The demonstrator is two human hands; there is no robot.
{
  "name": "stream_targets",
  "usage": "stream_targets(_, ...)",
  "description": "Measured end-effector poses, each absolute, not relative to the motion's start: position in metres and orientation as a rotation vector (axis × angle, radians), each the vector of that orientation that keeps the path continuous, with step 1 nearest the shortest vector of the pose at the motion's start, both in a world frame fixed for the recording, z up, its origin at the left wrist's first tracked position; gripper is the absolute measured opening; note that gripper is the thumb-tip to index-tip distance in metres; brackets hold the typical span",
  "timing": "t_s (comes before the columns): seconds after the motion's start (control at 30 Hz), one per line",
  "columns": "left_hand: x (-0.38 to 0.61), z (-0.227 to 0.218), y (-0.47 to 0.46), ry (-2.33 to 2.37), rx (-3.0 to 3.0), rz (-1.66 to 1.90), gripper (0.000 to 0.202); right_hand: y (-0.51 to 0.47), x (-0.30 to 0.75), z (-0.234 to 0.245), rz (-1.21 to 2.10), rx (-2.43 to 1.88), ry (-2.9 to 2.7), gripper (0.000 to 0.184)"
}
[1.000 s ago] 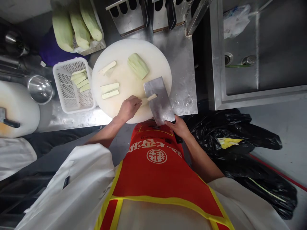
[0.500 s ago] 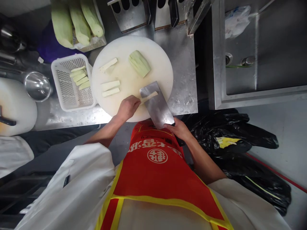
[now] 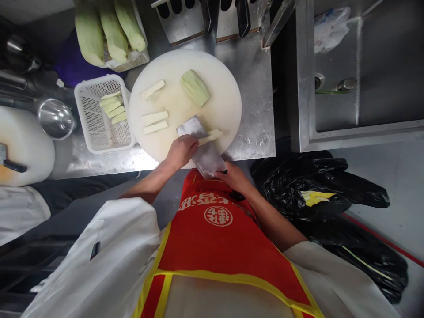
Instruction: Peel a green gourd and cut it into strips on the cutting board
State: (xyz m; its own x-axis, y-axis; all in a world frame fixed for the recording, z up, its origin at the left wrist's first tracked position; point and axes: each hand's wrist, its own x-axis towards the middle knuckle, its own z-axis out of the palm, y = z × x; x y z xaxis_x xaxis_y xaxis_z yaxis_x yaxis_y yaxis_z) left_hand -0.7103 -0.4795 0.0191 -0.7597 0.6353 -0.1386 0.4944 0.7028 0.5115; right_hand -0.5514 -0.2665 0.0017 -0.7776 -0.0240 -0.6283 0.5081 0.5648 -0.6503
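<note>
My left hand [image 3: 182,151] is closed on one end of a pale vegetable strip [image 3: 212,136], whose free end points right over the board. In my right hand [image 3: 233,176] is the handle of a cleaver [image 3: 208,159]. Its broad blade lies across the front of the round white cutting board [image 3: 221,75], beneath my left fingers and the strip. Farther back rests a peeled, light green gourd chunk [image 3: 195,88]. Several cut strips [image 3: 155,118] lie on the board's left side. Whether the blade touches the board cannot be made out.
Left of the board stands a white perforated basket [image 3: 82,121] with cut pieces [image 3: 113,107]. Peeled whole gourds [image 3: 89,35] fill another basket behind it. Knife racks [image 3: 182,24] stand at the back, a metal sink [image 3: 304,88] and black bags [image 3: 298,176] to the right.
The cleaver has moved left, its blade now partly under my left hand. My right hand has gone left with it. The strip stays in my left fingers, its free end a little farther right.
</note>
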Motion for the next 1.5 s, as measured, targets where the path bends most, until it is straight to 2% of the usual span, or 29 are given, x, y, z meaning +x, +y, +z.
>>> stream_targets(0.27, -0.731, 0.032, -0.494, 2.747, 0.772, 0.671, 0.017, -0.277, -0.579, 0.026, -1.175, 0.365, 2.232, 0.026)
stream_targets(0.43, -0.805, 0.032, -0.525, 2.93, 0.642, 0.716, 0.014, -0.28, -0.595, 0.037, -1.245, 0.345, 2.223, 0.023)
stream_targets(0.6, -0.856, 0.018, -0.541, 3.027, 0.524, 0.743, 0.006, -0.255, -0.555, 0.027, -1.42, 0.48, 2.242, 0.03)
stream_targets(0.8, -0.766, 0.004, -0.476, 2.651, 0.894, 0.677, 0.019, -0.22, -0.494, 0.02, -1.693, 1.142, 1.878, 0.044)
stream_targets(0.9, -0.727, 0.002, -0.445, 2.537, 1.003, 0.505, 0.019, -0.213, -0.49, 0.02, -1.82, 1.293, 1.811, 0.049)
stream_targets(1.03, -0.728, 0.014, -0.45, 2.465, 0.801, 0.348, 0.024, -0.218, -0.497, 0.017, -1.828, 1.284, 1.778, 0.054)
stream_targets(1.2, -0.783, 0.036, -0.528, 2.582, 0.727, 0.205, 0.029, -0.232, -0.508, 0.012, -1.774, 1.153, 1.804, 0.054)
stream_targets(1.37, -0.82, 0.039, -0.579, 2.61, 0.713, 0.142, 0.067, -0.24, -0.52, 0.011, -1.721, 1.075, 1.85, 0.052)
stream_targets(1.5, -0.817, 0.035, -0.569, 2.57, 0.578, 0.053, 0.059, -0.245, -0.529, 0.014, -1.669, 1.062, 1.896, 0.052)
